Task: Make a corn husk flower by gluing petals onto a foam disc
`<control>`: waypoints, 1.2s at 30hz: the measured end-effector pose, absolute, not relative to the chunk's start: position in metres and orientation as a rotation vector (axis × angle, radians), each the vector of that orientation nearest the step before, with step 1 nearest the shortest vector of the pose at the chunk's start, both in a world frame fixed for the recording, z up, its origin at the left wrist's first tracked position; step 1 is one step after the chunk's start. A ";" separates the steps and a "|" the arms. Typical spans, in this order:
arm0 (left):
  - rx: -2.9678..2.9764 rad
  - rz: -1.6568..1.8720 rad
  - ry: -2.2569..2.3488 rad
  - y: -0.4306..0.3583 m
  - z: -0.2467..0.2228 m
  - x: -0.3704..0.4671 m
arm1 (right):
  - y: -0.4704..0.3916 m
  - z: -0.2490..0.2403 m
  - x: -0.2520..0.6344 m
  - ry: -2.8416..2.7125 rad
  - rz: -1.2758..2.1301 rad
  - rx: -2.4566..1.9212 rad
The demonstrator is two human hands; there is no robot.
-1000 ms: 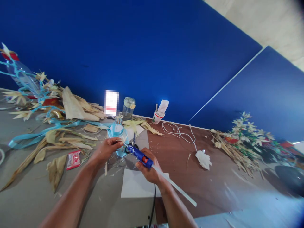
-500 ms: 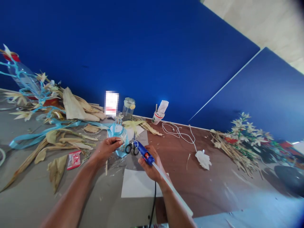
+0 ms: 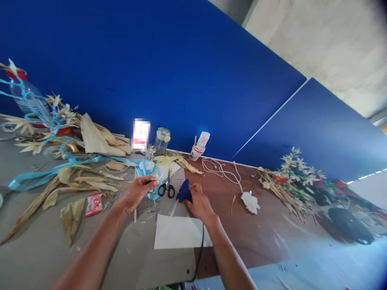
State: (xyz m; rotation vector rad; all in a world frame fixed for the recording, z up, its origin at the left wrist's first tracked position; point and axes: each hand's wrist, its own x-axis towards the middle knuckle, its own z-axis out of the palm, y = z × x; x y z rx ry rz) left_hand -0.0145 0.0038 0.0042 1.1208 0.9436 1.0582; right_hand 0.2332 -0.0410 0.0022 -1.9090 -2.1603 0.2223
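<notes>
Blue panelling backs the table. The right hand grips the glue gun, now swung right of scissors, away from the pale scrap the left hand pinches; gluing seems paused.

1. You have two hands in view: one left hand, one right hand.
2. You have one glue gun and one pair of scissors.
3. Near you lies one white sheet.
4. On your left: one red packet; far left, one bottle.
5. Far from you: one jar, one cup, two blue panels.
</notes>
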 end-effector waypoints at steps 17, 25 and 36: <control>1.159 1.057 0.904 0.002 0.008 -0.010 | -0.030 0.011 0.123 -1.227 1.092 -1.212; 1.190 1.033 0.907 0.002 0.013 -0.007 | -0.032 0.009 0.114 -1.168 0.957 -1.267; 1.212 1.017 0.940 -0.003 0.017 -0.004 | -0.038 0.001 0.117 -1.412 0.395 -1.356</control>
